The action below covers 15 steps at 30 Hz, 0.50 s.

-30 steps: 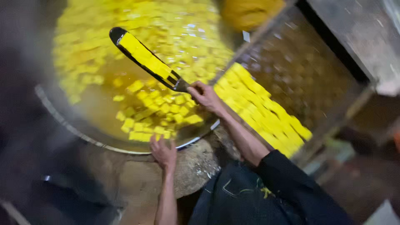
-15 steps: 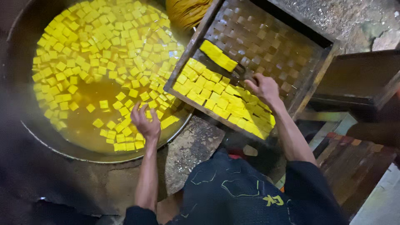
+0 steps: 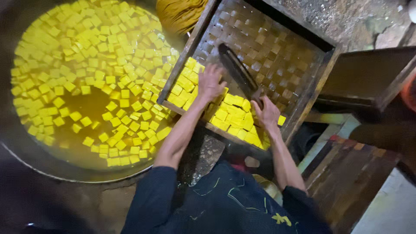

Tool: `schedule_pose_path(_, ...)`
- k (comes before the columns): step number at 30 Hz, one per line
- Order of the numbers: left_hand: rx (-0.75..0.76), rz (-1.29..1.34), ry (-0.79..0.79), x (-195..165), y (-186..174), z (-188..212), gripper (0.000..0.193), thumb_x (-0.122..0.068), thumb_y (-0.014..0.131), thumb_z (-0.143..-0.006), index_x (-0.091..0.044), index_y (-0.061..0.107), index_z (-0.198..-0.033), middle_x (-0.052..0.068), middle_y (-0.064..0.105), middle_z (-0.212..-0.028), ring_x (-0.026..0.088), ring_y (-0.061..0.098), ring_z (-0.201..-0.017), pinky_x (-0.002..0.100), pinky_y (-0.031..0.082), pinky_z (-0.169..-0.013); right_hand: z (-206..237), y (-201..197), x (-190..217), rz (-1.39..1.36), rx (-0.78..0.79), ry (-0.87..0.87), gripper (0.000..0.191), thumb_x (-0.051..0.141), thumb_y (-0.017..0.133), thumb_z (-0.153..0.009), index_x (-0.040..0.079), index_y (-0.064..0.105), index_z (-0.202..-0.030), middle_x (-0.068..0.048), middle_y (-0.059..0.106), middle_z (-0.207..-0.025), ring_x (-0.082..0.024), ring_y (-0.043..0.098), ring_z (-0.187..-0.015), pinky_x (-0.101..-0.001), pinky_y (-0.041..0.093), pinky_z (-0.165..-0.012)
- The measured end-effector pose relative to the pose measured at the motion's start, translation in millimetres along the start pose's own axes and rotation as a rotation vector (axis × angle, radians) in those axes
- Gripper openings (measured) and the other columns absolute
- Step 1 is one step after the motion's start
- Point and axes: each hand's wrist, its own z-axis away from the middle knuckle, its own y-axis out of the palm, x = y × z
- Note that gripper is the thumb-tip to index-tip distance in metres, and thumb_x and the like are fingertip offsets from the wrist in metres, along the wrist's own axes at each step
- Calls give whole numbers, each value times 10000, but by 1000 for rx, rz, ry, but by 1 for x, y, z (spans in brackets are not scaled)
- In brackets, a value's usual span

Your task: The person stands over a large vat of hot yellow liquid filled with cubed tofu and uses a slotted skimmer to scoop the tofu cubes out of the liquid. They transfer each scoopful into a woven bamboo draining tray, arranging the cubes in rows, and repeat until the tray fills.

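My left hand [image 3: 211,82] lies with fingers spread on the yellow cubes [image 3: 234,117] piled in the near part of a woven bamboo tray [image 3: 281,52]. My right hand [image 3: 267,113] grips the handle of a long flat spatula [image 3: 236,71], whose dark blade rests over the bare weave of the tray. To the left sits a big round pan [image 3: 65,169] of yellow liquid with several yellow cubes [image 3: 99,69] floating in it.
A yellow-stained cloth bundle [image 3: 180,15] sits behind the pan. Dark wooden boxes [image 3: 368,78] stand to the right of the tray. A rough stone surface [image 3: 203,156] lies between pan and tray, close to my dark apron.
The spatula went from over the pan to the tray and now lies empty. My left hand moved from the pan's rim onto the cubes in the tray.
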Motion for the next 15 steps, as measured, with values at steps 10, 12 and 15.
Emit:
schedule_pose_path(10,-265,-78,-201,70,-45,138,466,-351,703,-929,-114,639,-1325,174,590,-1429,353,486,-1406,579,325,-1184,-18,36,102,-850,182,17,252,246,696,-1015,14,645,-1098,-48,682,-802,-106,636,-666,-284,525,-611)
schedule_pose_path(12,-372,-111,-357,112,-84,206,509,-337,704,-937,-57,608,-1351,207,593,-1420,372,501,-1387,548,391,-1170,-12,68,155,-998,392,-11,240,242,674,-1023,15,640,-1094,-23,655,-786,-87,602,-646,-269,491,-573)
schedule_pose_path(15,-547,-336,-609,156,-138,310,529,-356,734,-907,-69,606,-1332,189,592,-1413,388,483,-1366,545,386,-1147,15,123,233,-914,657,-183,260,255,655,-1060,-1,684,-1095,-32,667,-837,-87,589,-714,-262,474,-610)
